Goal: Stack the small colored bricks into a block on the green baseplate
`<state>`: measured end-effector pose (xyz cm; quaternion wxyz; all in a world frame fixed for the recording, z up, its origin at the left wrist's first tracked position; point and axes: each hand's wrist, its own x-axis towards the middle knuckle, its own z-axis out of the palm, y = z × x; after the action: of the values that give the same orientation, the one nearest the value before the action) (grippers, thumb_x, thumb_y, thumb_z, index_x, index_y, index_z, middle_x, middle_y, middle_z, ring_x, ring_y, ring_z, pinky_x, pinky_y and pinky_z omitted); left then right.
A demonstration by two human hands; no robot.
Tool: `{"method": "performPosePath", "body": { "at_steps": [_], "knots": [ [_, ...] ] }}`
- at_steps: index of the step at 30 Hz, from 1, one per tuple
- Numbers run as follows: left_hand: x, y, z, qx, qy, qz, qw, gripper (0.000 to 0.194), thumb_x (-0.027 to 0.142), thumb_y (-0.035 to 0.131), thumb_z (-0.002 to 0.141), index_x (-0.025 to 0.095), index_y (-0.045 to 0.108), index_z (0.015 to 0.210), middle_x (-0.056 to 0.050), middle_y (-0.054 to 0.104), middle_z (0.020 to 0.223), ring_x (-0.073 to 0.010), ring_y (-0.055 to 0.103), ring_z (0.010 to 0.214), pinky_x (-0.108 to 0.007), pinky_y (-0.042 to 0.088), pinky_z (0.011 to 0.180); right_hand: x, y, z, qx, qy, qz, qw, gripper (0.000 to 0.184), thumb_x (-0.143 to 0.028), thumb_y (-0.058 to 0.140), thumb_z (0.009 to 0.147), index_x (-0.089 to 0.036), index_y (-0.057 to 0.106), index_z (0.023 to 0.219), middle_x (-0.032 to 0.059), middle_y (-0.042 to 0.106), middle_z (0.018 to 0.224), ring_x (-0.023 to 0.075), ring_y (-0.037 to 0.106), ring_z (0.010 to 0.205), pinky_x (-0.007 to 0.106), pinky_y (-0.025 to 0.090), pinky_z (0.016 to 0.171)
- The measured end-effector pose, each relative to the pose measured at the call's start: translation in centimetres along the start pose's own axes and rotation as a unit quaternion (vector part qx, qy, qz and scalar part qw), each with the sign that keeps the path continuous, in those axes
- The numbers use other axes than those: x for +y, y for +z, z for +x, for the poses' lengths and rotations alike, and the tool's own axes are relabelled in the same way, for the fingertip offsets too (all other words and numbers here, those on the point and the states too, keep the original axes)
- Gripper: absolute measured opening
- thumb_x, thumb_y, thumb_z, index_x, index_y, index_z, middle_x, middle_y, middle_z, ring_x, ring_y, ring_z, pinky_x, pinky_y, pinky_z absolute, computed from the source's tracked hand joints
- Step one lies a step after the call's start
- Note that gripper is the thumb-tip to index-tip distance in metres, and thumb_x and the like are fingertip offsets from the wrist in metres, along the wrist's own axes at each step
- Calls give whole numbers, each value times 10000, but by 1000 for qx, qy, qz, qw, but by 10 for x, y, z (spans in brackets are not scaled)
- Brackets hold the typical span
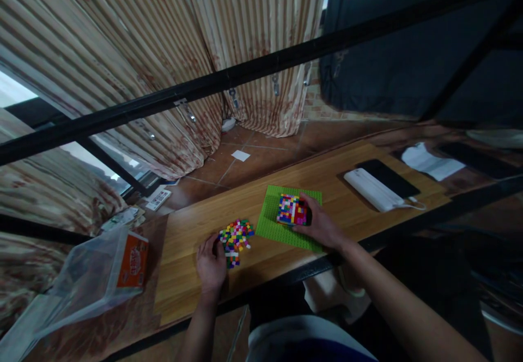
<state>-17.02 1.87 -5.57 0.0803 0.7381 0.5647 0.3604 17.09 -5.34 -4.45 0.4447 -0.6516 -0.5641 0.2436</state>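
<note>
On the wooden table [196, 291] lies a green baseplate [273, 226] with a many-coloured block of small bricks [291, 209] built on it. My right hand [321, 226] rests on the plate, its fingers curled against the right side of that block. Left of the plate is a loose pile of small coloured bricks [236, 235]. My left hand [210, 264] lies at the pile's near left edge, fingertips touching the bricks; whether it grips one is hidden.
A white power bank [373, 189] with a cable and a dark phone [388, 178] lie at the table's right. A clear plastic bag with an orange box [133, 260] sits left of the table. Striped curtains and a black bar cross behind.
</note>
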Motion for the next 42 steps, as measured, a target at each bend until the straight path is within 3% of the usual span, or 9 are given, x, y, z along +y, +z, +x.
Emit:
{"method": "performPosePath", "body": {
  "at_steps": [4,7,12,14,18,23,29,34,42],
  "knots": [
    [1,0,-1,-4,-7,0,1000,282,297,474,899,182,682,1052,-104,713,1059,-258,641,1025,-449,500,973,1,-2,4,-11,9,-11,1000,1041,-389,799,664,-278,228,1527,138,445,1462,315,486,1310,551,377,1108],
    [3,1,-3,-9,-20,0,1000,282,291,476,898,184,680,1061,-103,708,1070,-262,633,1046,-454,493,981,-9,-4,-1,28,-10,-77,997,972,-361,767,700,-265,260,1524,142,459,1434,335,479,1306,564,378,1102],
    [7,1,-4,-17,-35,1,999,277,259,480,896,175,683,1065,-107,709,1085,-262,629,1051,-462,489,979,-44,24,-21,97,-94,-125,983,470,-314,567,884,-247,540,1348,136,575,1284,313,525,1226,533,427,1062],
    [8,0,-5,-14,-38,0,999,275,244,482,892,177,684,1065,-107,707,1090,-262,625,1062,-463,485,984,-58,47,-28,36,-147,-107,983,299,-263,486,929,-269,654,1176,101,631,1177,265,580,1133,476,474,1016],
    [10,1,-5,-9,-40,-6,999,273,233,482,892,173,684,1066,-110,705,1090,-257,624,1068,-453,484,988,-74,88,-24,-17,-161,-110,981,278,-166,450,930,-237,700,1032,83,656,1014,224,604,987,395,511,915],
    [10,2,-5,-6,-34,-6,999,264,224,478,894,168,683,1049,-107,711,1057,-250,635,1028,-446,490,972,-79,109,-4,-88,-168,-182,965,206,-137,499,900,-196,695,924,97,649,947,236,566,945,378,470,885],
    [10,0,-5,-5,-31,-8,999,260,228,484,887,185,681,1051,-101,709,1064,-254,633,1046,-456,484,981,-80,117,4,-121,-184,-228,948,180,-137,522,894,-197,692,882,73,651,877,217,559,874,363,432,862],
    [8,0,-4,-9,-28,-9,1000,269,250,476,889,184,676,1056,-105,706,1068,-258,634,1042,-462,488,979,-84,117,0,-116,-185,-206,954,158,-177,576,877,-191,688,987,85,649,941,231,572,921,368,453,867],
    [1,1,-4,-8,-30,-6,1000,287,287,483,890,182,678,1073,-115,701,1080,-276,629,1055,-484,487,986,-85,78,-24,12,-74,54,996,273,-218,447,948,-251,699,1047,65,653,960,182,643,860,338,545,781]
  ]
}}
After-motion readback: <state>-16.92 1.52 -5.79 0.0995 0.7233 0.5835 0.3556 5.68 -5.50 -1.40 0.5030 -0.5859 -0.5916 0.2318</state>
